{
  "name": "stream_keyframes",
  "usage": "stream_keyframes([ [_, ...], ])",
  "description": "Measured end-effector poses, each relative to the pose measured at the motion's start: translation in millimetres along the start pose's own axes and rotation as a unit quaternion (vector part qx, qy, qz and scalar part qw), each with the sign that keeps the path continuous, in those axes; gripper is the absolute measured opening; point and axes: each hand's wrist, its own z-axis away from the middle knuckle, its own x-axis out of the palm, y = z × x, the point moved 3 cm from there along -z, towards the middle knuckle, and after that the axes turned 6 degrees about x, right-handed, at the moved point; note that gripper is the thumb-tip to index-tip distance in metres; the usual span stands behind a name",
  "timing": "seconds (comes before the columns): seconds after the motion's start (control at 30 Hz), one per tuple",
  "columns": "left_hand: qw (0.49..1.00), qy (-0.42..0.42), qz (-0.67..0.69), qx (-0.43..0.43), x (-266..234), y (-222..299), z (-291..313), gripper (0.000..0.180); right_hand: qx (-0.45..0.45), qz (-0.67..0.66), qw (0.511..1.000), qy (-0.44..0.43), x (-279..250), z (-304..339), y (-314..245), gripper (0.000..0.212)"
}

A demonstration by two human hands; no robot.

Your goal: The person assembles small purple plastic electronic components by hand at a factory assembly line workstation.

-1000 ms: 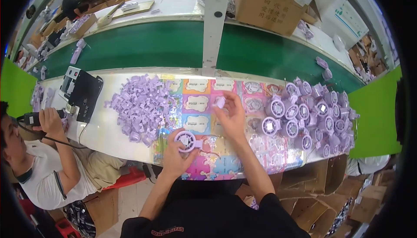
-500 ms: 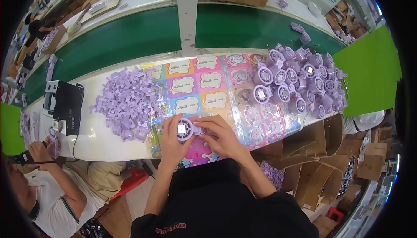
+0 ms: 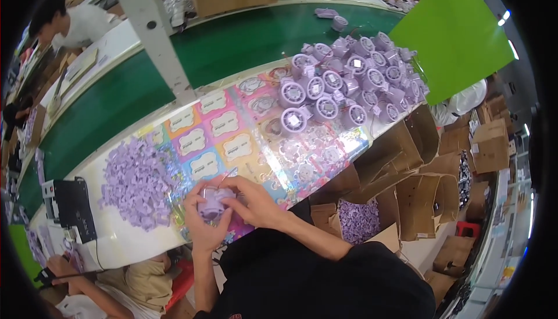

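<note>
Between my two hands, low over the near edge of the bench, is a lilac round plastic fan housing (image 3: 211,204). My left hand (image 3: 202,229) wraps its left side, fingers curled round it. From the right, my right hand (image 3: 256,204) grips the same housing, thumb on its near face and fingers at the top. The fingers hide part of the housing. Left of my hands lies a heap of small lilac plastic parts (image 3: 136,188). To the far right stands a pile of similar lilac fan housings (image 3: 325,108), some with square white labels and thin wires.
Colourful printed sheets (image 3: 238,146) cover the bench. Beyond runs a green conveyor belt (image 3: 232,37) with a white post (image 3: 157,40). A black device (image 3: 72,208) stands left, near a co-worker's hand (image 3: 61,266). Cardboard boxes (image 3: 415,202) and a green panel (image 3: 459,34) are on the right.
The view has swung to the right and tilted. The housing has turned in my hands, so its labelled round face no longer shows. Both hands still hold it.
</note>
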Motion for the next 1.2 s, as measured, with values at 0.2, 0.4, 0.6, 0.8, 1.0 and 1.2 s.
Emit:
stream_keyframes([
  [0.2,0.992,-0.006,0.068,-0.105,0,-1,-10,0.018,0.041,-0.049,0.998,-0.022,-10,-2,-10,0.03],
  [0.4,0.999,-0.022,0.031,-0.014,12,13,-19,0.015,0.069,-0.119,0.986,-0.089,-18,7,12,0.033],
  [0.6,0.997,-0.026,0.074,0.001,11,5,-16,0.011,0.05,-0.038,0.996,-0.065,-18,10,16,0.033],
  [0.8,0.981,-0.039,0.188,-0.038,18,6,-17,0.012,0.09,-0.07,0.992,-0.062,-31,15,3,0.03],
  [1.0,0.986,-0.023,0.162,0.026,43,37,-45,0.03,0.015,0.032,0.998,0.044,-99,5,-21,0.033],
  [1.2,0.999,-0.017,0.043,-0.027,47,-20,-31,0.026,-0.037,0.064,0.897,0.435,-280,-56,-24,0.031],
])
